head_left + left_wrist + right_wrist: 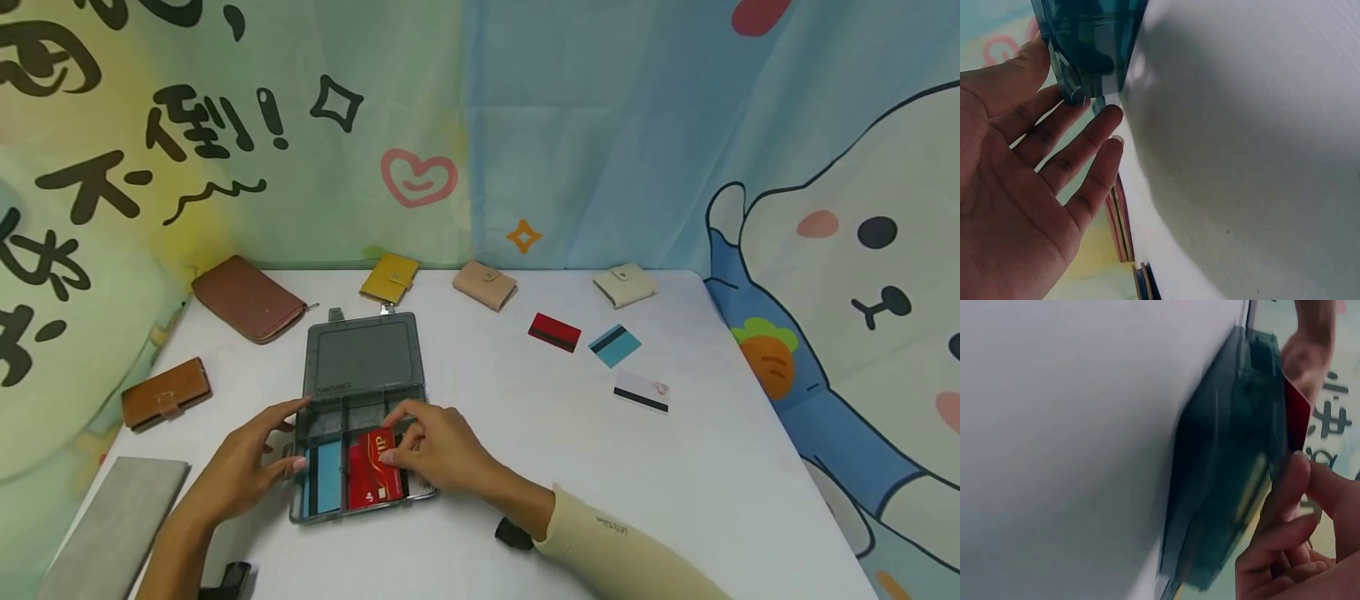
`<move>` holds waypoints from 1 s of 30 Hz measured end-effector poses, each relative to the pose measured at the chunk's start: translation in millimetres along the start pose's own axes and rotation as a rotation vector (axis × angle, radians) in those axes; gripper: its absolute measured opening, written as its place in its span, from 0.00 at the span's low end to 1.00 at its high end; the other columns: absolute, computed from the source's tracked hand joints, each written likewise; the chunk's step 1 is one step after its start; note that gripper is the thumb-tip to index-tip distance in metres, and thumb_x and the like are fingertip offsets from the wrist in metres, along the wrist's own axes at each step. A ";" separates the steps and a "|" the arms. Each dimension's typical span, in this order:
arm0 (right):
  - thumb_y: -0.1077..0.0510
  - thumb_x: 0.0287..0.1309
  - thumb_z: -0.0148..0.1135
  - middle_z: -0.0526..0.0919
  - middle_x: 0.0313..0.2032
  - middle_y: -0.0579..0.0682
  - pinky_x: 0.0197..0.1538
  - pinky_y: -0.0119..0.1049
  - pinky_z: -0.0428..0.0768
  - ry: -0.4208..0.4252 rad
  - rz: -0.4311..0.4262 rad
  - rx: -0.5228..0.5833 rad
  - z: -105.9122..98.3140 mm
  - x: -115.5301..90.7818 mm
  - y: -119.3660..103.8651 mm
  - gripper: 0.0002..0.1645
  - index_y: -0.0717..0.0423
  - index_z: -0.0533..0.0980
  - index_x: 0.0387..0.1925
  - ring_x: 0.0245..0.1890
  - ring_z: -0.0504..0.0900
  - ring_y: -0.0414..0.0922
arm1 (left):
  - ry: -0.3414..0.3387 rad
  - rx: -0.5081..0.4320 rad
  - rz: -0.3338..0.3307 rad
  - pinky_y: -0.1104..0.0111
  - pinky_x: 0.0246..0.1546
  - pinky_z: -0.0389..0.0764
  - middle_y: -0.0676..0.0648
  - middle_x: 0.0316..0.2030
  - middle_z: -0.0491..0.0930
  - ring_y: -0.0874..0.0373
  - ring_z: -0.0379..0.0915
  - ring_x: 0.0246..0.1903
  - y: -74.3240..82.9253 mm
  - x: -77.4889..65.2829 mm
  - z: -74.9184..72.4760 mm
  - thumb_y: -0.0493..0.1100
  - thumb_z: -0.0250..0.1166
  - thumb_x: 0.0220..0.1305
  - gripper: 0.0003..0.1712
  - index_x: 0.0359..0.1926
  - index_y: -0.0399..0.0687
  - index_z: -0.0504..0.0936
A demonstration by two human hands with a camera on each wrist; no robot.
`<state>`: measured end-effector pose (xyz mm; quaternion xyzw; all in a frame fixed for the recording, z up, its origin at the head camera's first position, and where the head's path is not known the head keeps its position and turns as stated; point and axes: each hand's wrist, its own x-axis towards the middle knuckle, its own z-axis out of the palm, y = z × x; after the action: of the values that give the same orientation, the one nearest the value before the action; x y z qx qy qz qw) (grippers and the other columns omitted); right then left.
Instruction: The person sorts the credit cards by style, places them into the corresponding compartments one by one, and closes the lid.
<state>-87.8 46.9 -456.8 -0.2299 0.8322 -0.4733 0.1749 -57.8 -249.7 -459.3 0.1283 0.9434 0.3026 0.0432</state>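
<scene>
A grey see-through divided case (365, 398) stands with its lid open. At its middle lower compartment my right hand (442, 446) pinches a red "VIP" card (369, 475) between thumb and forefinger. In the right wrist view, the red card (1297, 415) sticks up past the case rim, by the fingertips. My left hand (238, 467) rests its fingers on the case's left side; its fingers look extended in the left wrist view. A blue card (328, 477) with a black stripe lies in the left compartment. Another striped card, in the right compartment, is mostly hidden by my right hand.
To the right lie a red card (554, 332), a blue card (615, 346) and a white card (642, 392). Yellow (389, 279), pink (485, 285) and cream (625, 285) wallets line the back. Brown wallets (251, 298) and a grey flat piece (116, 525) lie left.
</scene>
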 end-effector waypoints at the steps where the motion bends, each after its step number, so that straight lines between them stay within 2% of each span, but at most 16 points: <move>1: 0.48 0.58 0.72 0.83 0.22 0.34 0.29 0.28 0.77 0.001 -0.010 -0.051 3.4 2.0 -1.7 0.23 0.43 0.76 0.54 0.16 0.77 0.36 | 0.000 -0.002 0.001 0.48 0.47 0.84 0.37 0.68 0.68 0.39 0.74 0.57 -0.3 0.2 0.1 0.37 0.77 0.52 0.52 0.75 0.53 0.61; 3: 0.44 0.57 0.72 0.81 0.21 0.31 0.33 0.29 0.76 0.005 -0.033 -0.152 8.2 5.5 -3.1 0.24 0.43 0.77 0.54 0.18 0.74 0.31 | -0.002 -0.004 0.001 0.48 0.47 0.84 0.38 0.68 0.68 0.39 0.74 0.57 -0.8 0.7 0.2 0.37 0.77 0.52 0.52 0.75 0.53 0.61; 4: 0.43 0.56 0.72 0.79 0.21 0.29 0.39 0.30 0.77 0.006 -0.048 -0.197 9.0 6.9 -3.5 0.25 0.43 0.77 0.54 0.18 0.74 0.30 | -0.001 -0.004 0.002 0.48 0.47 0.84 0.38 0.68 0.68 0.39 0.74 0.57 -1.0 0.8 0.4 0.37 0.77 0.52 0.52 0.75 0.53 0.61; 6: 0.41 0.56 0.72 0.78 0.21 0.29 0.47 0.34 0.77 -0.002 -0.070 -0.251 8.1 8.7 -3.7 0.25 0.44 0.79 0.53 0.20 0.73 0.28 | -0.004 -0.003 -0.003 0.48 0.48 0.84 0.38 0.68 0.68 0.39 0.74 0.57 -1.0 1.0 0.5 0.38 0.76 0.52 0.52 0.75 0.54 0.61; 7: 0.41 0.56 0.72 0.78 0.21 0.29 0.48 0.35 0.78 -0.007 -0.076 -0.257 6.5 9.2 -2.9 0.25 0.44 0.79 0.53 0.19 0.72 0.29 | -0.004 -0.002 -0.005 0.48 0.48 0.84 0.38 0.68 0.67 0.39 0.74 0.57 -0.9 1.0 0.6 0.38 0.76 0.53 0.52 0.75 0.54 0.60; 10: 0.43 0.56 0.72 0.79 0.22 0.31 0.42 0.33 0.80 -0.025 -0.086 -0.207 -4.1 11.2 3.2 0.23 0.45 0.80 0.51 0.18 0.73 0.32 | -0.005 0.006 -0.009 0.48 0.48 0.84 0.37 0.69 0.67 0.38 0.74 0.58 -0.1 1.2 0.6 0.37 0.76 0.53 0.52 0.75 0.54 0.60; 12: 0.45 0.56 0.73 0.80 0.24 0.34 0.31 0.30 0.77 -0.016 -0.081 -0.145 -16.5 13.9 11.5 0.22 0.46 0.81 0.51 0.18 0.74 0.36 | -0.007 0.009 -0.010 0.48 0.48 0.84 0.37 0.69 0.67 0.38 0.74 0.57 0.6 1.4 0.5 0.37 0.76 0.53 0.52 0.76 0.54 0.60; 14: 0.47 0.55 0.74 0.82 0.25 0.37 0.24 0.29 0.74 0.021 -0.069 -0.100 -33.9 18.9 22.6 0.22 0.48 0.81 0.50 0.20 0.75 0.41 | -0.010 0.013 -0.011 0.48 0.48 0.84 0.37 0.69 0.67 0.38 0.74 0.57 1.3 1.8 0.0 0.37 0.76 0.53 0.52 0.76 0.54 0.59; 17: 0.49 0.52 0.77 0.83 0.29 0.41 0.26 0.31 0.75 0.117 -0.028 -0.090 -67.1 28.4 42.5 0.23 0.48 0.81 0.50 0.24 0.76 0.45 | -0.015 0.010 -0.016 0.48 0.48 0.84 0.37 0.68 0.67 0.38 0.74 0.58 1.9 2.0 -1.4 0.37 0.76 0.53 0.52 0.76 0.54 0.59; 23: 0.46 0.49 0.79 0.84 0.42 0.48 0.39 0.37 0.78 0.292 0.125 -0.158 -138.3 42.5 90.3 0.29 0.44 0.80 0.53 0.39 0.76 0.46 | -0.032 0.003 -0.039 0.47 0.49 0.84 0.37 0.68 0.67 0.38 0.73 0.58 2.1 0.6 -2.6 0.38 0.76 0.54 0.52 0.76 0.55 0.59; 27: 0.48 0.49 0.79 0.81 0.48 0.53 0.48 0.41 0.80 0.350 0.220 -0.206 -177.3 45.1 117.9 0.32 0.48 0.78 0.56 0.46 0.76 0.49 | -0.047 0.000 -0.055 0.47 0.49 0.83 0.36 0.69 0.66 0.37 0.72 0.59 2.3 0.3 -1.5 0.39 0.76 0.53 0.53 0.76 0.56 0.58; 30: 0.50 0.50 0.78 0.80 0.51 0.55 0.53 0.46 0.81 0.365 0.296 -0.271 -197.0 44.5 129.7 0.33 0.51 0.76 0.57 0.51 0.76 0.53 | -0.050 0.001 -0.061 0.47 0.49 0.84 0.36 0.69 0.66 0.37 0.72 0.59 2.3 0.6 -0.7 0.39 0.76 0.53 0.53 0.76 0.56 0.58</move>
<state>-253.3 219.8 -476.0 -0.0378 0.9303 -0.3605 0.0570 -58.1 -248.1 -457.4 0.1070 0.9457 0.2975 0.0758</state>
